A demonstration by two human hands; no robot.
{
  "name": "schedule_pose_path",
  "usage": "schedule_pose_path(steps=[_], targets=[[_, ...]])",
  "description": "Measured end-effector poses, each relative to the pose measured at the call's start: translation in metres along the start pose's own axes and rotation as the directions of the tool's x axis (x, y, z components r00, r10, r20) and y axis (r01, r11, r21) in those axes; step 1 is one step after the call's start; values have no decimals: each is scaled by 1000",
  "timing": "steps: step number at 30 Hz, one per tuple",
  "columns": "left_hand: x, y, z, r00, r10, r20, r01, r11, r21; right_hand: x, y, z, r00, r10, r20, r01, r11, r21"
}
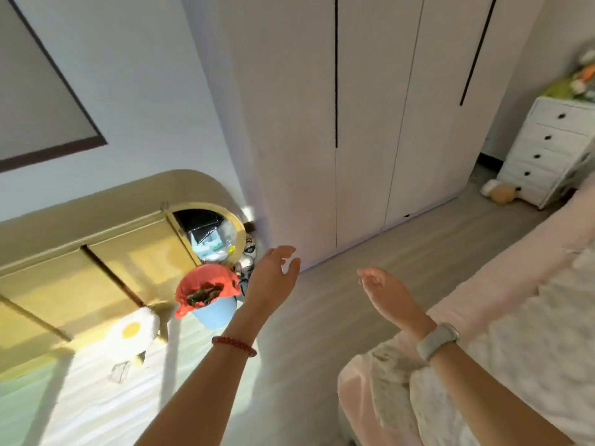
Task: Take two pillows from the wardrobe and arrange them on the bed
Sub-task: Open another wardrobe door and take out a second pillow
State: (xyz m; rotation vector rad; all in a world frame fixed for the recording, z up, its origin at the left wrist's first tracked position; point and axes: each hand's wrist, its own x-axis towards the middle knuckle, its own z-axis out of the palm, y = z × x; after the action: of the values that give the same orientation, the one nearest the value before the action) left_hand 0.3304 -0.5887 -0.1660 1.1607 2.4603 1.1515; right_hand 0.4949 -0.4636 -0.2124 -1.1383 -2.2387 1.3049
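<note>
Going left to right with the wardrobe [354, 123] as the anchor; far to its left there's a yellow-wood cabinet [80, 252] with a rounded top against the wall, sunlit; a white plush stool with a yellow yolk spot [133, 329] sits in front of it; closer to the wardrobe is a blue bin [215, 312] lined with a red bag [206, 284], just beside the wardrobe's left corner.

The left hand [273, 275], red bead bracelet [234, 344] on the wrist, is held out in front of the wardrobe's lower left corner; fingers spread loose and fairly wide, holding nothing, not touching the doors. The right hand [389, 294], with a pale wristband [438, 339], hangs in the air in front of the wardrobe's middle doors; fingers relaxed, slightly curled, also holding nothing.

The wardrobe itself is shut, all pale doors closed with dark vertical slot handles; so no pillows in sight, can't tell what's inside.

Right of the wardrobe stands a white chest of drawers [547, 149] with a soft toy [499, 191] on the floor at its foot; the bed [515, 284], pink sheet and a patterned blanket, runs along the lower right, opposite the wardrobe.
</note>
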Motion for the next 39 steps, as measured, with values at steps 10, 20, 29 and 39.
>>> schedule_pose_path(steps=[10, 20, 29, 39], targets=[[297, 22, 48, 957, 251, 145, -256, 967, 15, 254, -27, -54, 971, 96, -220, -70, 990, 123], [555, 116, 157, 814, 521, 257, -478, 852, -214, 433, -21, -169, 803, 226, -552, -199, 974, 110], [672, 305, 338, 611, 729, 309, -619, 684, -386, 514, 58, -365, 629, 279, -725, -307, 947, 97], [781, 507, 509, 530, 827, 190, -721, 557, -412, 633, 134, -604, 538, 246, -807, -262, 958, 118]])
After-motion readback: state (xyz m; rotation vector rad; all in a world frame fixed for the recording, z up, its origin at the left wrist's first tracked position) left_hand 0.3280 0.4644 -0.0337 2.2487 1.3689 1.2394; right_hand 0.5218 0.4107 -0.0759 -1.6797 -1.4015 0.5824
